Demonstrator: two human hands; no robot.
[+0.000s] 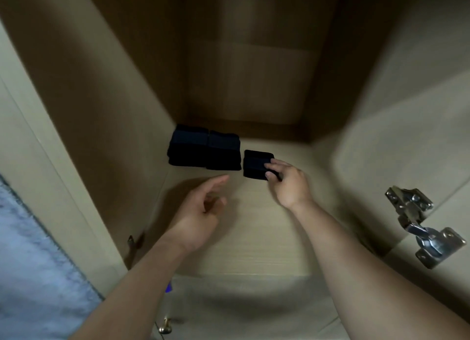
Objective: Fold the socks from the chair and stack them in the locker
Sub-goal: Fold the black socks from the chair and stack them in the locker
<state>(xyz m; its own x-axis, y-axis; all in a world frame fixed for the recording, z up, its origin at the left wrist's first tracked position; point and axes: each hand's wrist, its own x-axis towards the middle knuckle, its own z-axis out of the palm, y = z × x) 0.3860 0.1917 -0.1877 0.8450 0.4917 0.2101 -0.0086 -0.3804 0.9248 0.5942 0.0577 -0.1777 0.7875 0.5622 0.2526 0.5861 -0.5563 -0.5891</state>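
1. deep on the locker [254, 228] shelf, a folded sock [255, 163] lies flat, just right of two stacks [203, 149] of dark socks pushed into the back left corner.
2. right hand [287, 182] pinches the sock's right edge, thumb under and fingers on top.
3. left hand [203, 207] hovers near the stacks, fingers loosely relaxed, holding nothing.
4. the sock looks soft, light and limp; a fold like this likely springs open if lifted by one edge, so a flat grip across the whole bundle seems safer.
5. a small gap separates it from the nearer stack; sliding it could nudge that stack.
6. a metal hinge [422, 228] sits on the right wall, well apart from the hands; a small knob [165, 325] shows below the shelf.
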